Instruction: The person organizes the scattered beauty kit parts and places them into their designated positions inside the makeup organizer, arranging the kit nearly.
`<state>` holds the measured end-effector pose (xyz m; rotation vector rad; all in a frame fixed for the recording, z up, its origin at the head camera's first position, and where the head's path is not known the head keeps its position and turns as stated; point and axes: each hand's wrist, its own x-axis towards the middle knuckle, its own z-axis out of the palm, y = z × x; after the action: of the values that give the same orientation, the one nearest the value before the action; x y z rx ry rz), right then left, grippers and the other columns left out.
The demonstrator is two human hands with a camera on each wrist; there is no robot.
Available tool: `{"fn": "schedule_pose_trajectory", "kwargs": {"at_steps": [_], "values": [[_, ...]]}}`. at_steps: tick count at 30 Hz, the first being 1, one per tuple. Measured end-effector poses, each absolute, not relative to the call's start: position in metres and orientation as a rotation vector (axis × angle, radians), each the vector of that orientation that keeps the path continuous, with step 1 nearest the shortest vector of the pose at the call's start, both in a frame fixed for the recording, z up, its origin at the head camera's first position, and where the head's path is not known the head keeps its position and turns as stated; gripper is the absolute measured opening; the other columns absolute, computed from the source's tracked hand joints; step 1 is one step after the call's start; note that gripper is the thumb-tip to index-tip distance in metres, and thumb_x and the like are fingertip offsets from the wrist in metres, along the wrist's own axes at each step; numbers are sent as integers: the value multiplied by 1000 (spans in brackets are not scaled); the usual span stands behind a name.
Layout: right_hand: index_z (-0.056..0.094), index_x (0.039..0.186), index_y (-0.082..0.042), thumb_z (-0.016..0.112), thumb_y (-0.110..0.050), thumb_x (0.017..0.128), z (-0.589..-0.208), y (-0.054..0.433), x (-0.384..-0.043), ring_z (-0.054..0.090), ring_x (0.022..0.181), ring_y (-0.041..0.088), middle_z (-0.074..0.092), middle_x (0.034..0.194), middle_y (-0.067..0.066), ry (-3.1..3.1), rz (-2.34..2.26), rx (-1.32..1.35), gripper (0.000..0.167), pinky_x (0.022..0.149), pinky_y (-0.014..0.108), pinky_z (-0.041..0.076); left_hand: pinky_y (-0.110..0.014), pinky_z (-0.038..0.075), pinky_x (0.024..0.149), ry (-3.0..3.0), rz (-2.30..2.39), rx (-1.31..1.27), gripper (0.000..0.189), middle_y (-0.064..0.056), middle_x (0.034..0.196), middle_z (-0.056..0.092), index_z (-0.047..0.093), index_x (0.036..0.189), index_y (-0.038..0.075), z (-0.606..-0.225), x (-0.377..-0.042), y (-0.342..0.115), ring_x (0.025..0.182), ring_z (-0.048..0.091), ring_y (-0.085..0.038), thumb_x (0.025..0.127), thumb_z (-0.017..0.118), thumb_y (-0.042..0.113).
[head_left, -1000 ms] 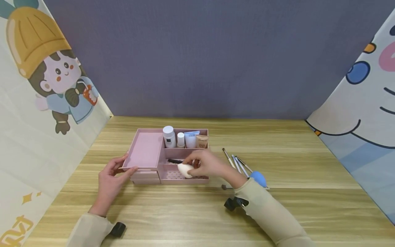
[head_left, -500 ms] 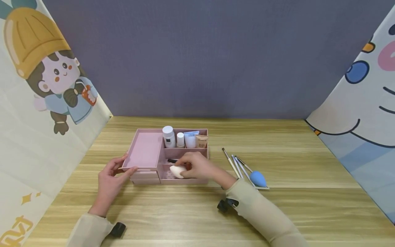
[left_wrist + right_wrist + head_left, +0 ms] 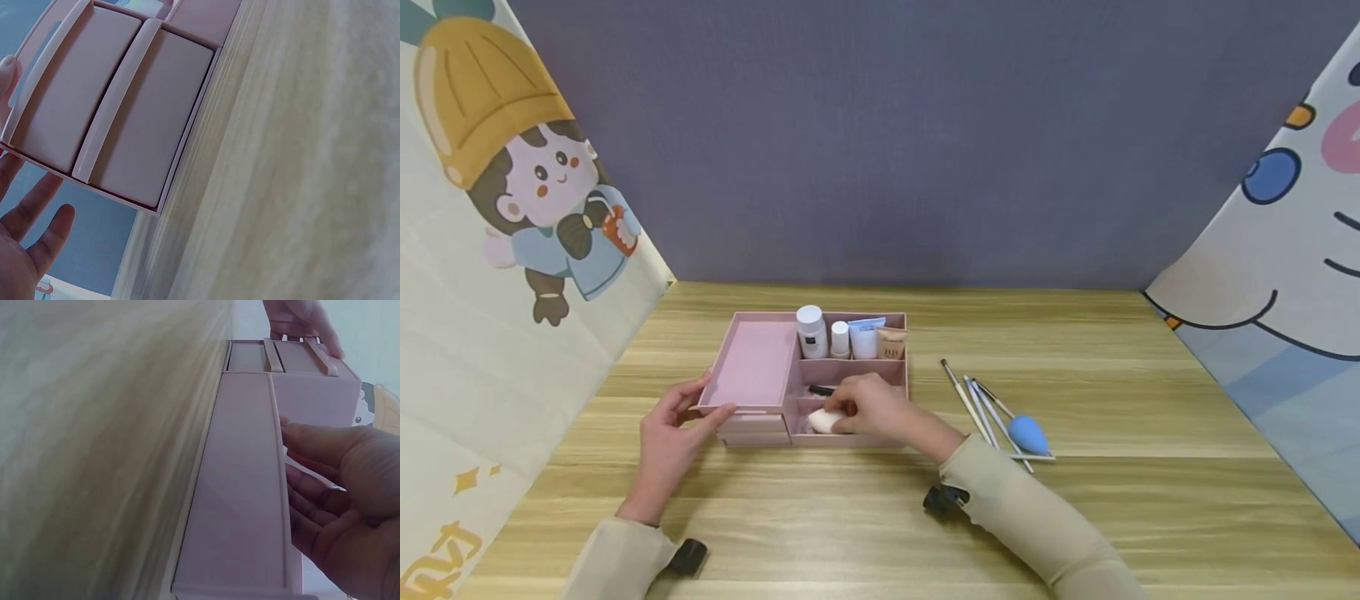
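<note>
A pink makeup organizer [image 3: 754, 360] stands left of centre in the head view. My right hand [image 3: 883, 410] pinches a white makeup sponge [image 3: 823, 421] low inside its front right compartment. In the right wrist view that hand's fingers [image 3: 319, 440] reach over the front wall, which hides the sponge. My left hand [image 3: 668, 433] holds the organizer's front left corner, thumb on the front edge and fingers along the side. Two drawers [image 3: 150, 119] with lip handles show shut in the left wrist view. A black stick-like item [image 3: 820, 390] lies in the middle compartment.
In the back compartment stand a white bottle [image 3: 812, 333], a smaller white-capped bottle [image 3: 839, 340], a pale blue tube [image 3: 866, 337] and a tan tube [image 3: 891, 343]. Right of the organizer lie several makeup brushes [image 3: 966, 400] and a blue makeup sponge [image 3: 1027, 434].
My right hand has moved left and lower with the white makeup sponge, down into the front compartment. The left hand has stayed at the organizer's corner.
</note>
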<state>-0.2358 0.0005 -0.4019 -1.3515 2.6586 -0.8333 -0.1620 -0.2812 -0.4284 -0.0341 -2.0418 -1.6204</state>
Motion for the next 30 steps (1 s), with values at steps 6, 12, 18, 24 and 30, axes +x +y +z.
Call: {"fn": "schedule_pose_trajectory", "kwargs": {"at_steps": [6, 12, 18, 24, 30], "values": [[75, 96, -5, 84, -12, 80, -402, 0, -235, 65, 76, 17, 69, 85, 3, 2659, -847, -1321, 19, 65, 15, 49, -12, 52, 72, -2044, -1614, -25, 46, 14, 114, 69, 63, 116, -12, -427, -162, -280, 85, 67, 0, 73, 78, -19], [75, 96, -4, 84, -11, 80, -402, 1, -234, 65, 76, 17, 69, 86, 3, 2645, -863, -1324, 20, 65, 15, 49, -12, 52, 72, -2051, -1604, -21, 45, 14, 114, 69, 64, 116, -11, -426, -161, -280, 84, 67, 0, 74, 78, -18], [75, 100, -3, 84, -9, 80, -402, 3, -234, 64, 76, 14, 70, 88, 4, 2623, -900, -1358, 23, 67, 14, 50, -12, 52, 71, -2036, -1606, -14, 45, 13, 113, 70, 64, 114, -12, -427, -162, -280, 87, 67, 1, 72, 78, -20], [75, 104, -3, 82, -7, 81, -399, 13, -235, 65, 77, 15, 70, 88, 5, 2617, -985, -1404, 24, 67, 16, 53, -12, 52, 71, -2031, -1605, -25, 45, 13, 113, 70, 63, 114, -13, -428, -163, -279, 89, 66, 2, 71, 77, -21], [74, 104, 0, 81, -2, 80, -391, 29, -234, 65, 74, 14, 70, 90, 10, 2588, -1061, -1362, 25, 66, 16, 54, -12, 52, 71, -2031, -1596, -29, 44, 16, 111, 70, 64, 113, -12, -427, -163, -279, 90, 66, 2, 72, 77, -20]]}}
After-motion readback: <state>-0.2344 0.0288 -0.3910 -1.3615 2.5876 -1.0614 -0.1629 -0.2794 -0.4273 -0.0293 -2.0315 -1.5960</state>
